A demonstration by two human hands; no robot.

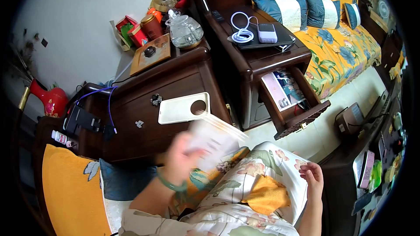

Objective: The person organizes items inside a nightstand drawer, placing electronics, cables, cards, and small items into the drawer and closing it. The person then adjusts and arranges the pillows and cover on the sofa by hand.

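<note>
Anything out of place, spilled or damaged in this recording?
The drawer stands pulled out with its contents exposed, a little untidy beside the seat. No spill or damage is evident, though the pale item in the left hand is too blurred to check.

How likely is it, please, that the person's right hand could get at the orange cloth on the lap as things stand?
Probably yes: the right hand appears empty, and the orange cloth lies uncovered close by on the floral trousers, with nothing visible blocking the way.
</note>
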